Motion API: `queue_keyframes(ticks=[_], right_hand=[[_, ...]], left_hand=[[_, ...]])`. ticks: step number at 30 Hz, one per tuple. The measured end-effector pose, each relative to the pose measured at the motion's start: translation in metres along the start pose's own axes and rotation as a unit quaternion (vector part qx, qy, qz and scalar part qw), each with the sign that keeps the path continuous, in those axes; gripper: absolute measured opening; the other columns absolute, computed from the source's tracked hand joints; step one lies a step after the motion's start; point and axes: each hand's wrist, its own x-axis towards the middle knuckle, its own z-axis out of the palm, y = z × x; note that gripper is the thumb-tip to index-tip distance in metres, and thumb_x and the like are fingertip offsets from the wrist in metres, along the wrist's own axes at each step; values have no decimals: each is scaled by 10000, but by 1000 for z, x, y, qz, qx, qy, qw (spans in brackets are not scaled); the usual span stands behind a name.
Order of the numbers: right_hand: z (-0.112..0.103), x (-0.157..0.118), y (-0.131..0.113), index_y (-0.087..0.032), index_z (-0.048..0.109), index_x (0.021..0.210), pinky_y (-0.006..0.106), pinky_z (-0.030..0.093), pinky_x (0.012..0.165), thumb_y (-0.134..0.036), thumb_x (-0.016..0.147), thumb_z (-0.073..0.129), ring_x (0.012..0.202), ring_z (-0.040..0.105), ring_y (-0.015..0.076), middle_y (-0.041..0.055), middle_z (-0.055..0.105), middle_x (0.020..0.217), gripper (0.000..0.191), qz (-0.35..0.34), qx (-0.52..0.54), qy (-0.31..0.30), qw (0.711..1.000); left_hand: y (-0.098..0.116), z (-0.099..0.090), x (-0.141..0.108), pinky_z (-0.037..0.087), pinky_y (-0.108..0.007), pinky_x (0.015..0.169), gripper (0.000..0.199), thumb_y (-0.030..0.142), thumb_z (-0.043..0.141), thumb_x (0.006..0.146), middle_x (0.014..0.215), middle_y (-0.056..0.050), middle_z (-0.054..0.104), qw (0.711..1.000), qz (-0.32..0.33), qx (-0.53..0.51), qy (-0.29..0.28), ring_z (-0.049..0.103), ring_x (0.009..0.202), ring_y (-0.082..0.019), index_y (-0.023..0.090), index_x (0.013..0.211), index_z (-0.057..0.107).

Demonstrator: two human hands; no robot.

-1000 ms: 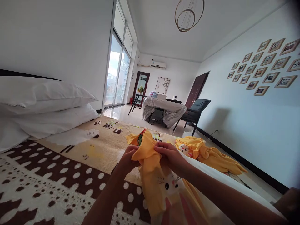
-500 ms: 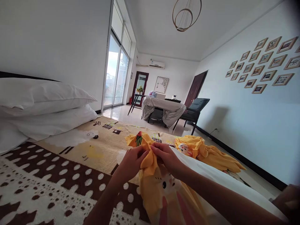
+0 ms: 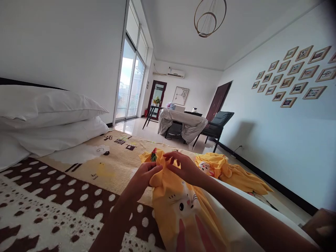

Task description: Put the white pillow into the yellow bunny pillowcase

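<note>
A yellow rabbit-print cloth (image 3: 170, 210) lies in front of me, its upper part gathered into folds and the printed face upside down to me. My left hand (image 3: 145, 176) pinches those folds between thumb and fingers. Over the same gathered part, my right hand (image 3: 183, 167) has its fingers curved and apart, with the fingertips at the cloth; whether they touch it is hard to tell. Beyond the hands, a bit of the cloth shows a red and green print. White fabric (image 3: 236, 218) lies beside and partly under my right forearm.
A second yellow rabbit-print cloth (image 3: 236, 173) lies crumpled at the right. White pillows (image 3: 52, 105) are stacked at the left on the patterned blanket (image 3: 86, 168). Farther off are a covered table (image 3: 181, 117) and a black chair (image 3: 217, 127). A blurred brown shape (image 3: 320, 225) sits at the lower right.
My right hand has loosened from its pinch, its fingers now lifted and spread. The gathered cloth and my left hand have shifted slightly left, and more of the rabbit's face shows.
</note>
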Motion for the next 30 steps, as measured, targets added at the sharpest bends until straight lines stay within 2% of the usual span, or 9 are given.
queue_keyframes(ticks=[2, 7, 9, 13, 16, 18, 23, 27, 30], right_hand=[[9, 7, 10, -194, 578, 1080, 299, 433, 749, -162, 811, 542, 751, 561, 132, 50, 615, 957, 274, -11, -39, 2, 999], [27, 17, 22, -174, 597, 754, 243, 392, 617, -100, 791, 502, 633, 504, 120, 4, 577, 683, 126, -29, -84, -38, 995], [24, 18, 20, -173, 603, 843, 250, 404, 630, -100, 786, 505, 636, 508, 116, 20, 607, 778, 135, -35, -92, -38, 994], [9, 24, 8, -223, 516, 1182, 290, 432, 792, -114, 769, 557, 814, 544, 128, 82, 545, 1189, 428, -102, -83, -19, 991], [5, 35, 6, -202, 620, 920, 239, 417, 711, -77, 765, 528, 723, 527, 111, 23, 629, 915, 220, -134, -82, -124, 980], [8, 43, 11, -177, 611, 741, 212, 384, 622, -52, 747, 514, 618, 489, 97, -14, 595, 687, 158, -119, -82, -146, 979], [10, 52, 25, -161, 644, 765, 200, 381, 621, -51, 762, 492, 616, 526, 96, -5, 605, 682, 187, -65, -54, -57, 995], [7, 53, 33, -144, 647, 819, 221, 377, 638, -78, 790, 453, 671, 546, 124, 21, 632, 723, 207, 3, -74, 21, 997], [12, 55, 42, -130, 631, 849, 235, 364, 625, -128, 837, 406, 704, 550, 147, 46, 640, 761, 226, 62, -95, 69, 991]], left_hand=[[2, -2, -2, 362, -199, 563, 352, 449, 669, 714, 673, -18, 568, 1000, -1, -5, -12, 495, 629, -111, 105, 780, 640], [6, -12, -4, 301, -193, 509, 346, 433, 693, 664, 635, -8, 532, 999, -24, 25, 7, 442, 561, -86, 106, 668, 580], [8, -16, -4, 279, -197, 496, 336, 420, 690, 631, 598, 3, 502, 998, -31, 54, 30, 422, 540, -85, 110, 628, 559], [13, -14, -6, 256, -204, 492, 274, 364, 654, 575, 576, 14, 476, 993, -46, 106, 24, 394, 529, -84, 108, 597, 558], [13, -12, -7, 234, -204, 483, 260, 358, 625, 561, 565, 27, 449, 991, -48, 126, 17, 356, 520, -75, 111, 598, 553], [12, -14, -6, 215, -206, 478, 267, 372, 617, 575, 552, 37, 419, 988, -49, 145, 11, 332, 515, -72, 117, 596, 540], [15, -28, -5, 256, -215, 503, 291, 408, 577, 677, 583, 31, 418, 983, -8, 182, 30, 349, 566, -91, 140, 586, 505], [18, -43, -6, 322, -204, 554, 220, 340, 621, 685, 707, 11, 521, 984, 19, 175, -4, 428, 655, -109, 138, 764, 581], [14, -53, -4, 337, -198, 530, 322, 347, 677, 662, 772, -9, 567, 980, 10, 198, -4, 470, 672, -116, 139, 898, 607]])
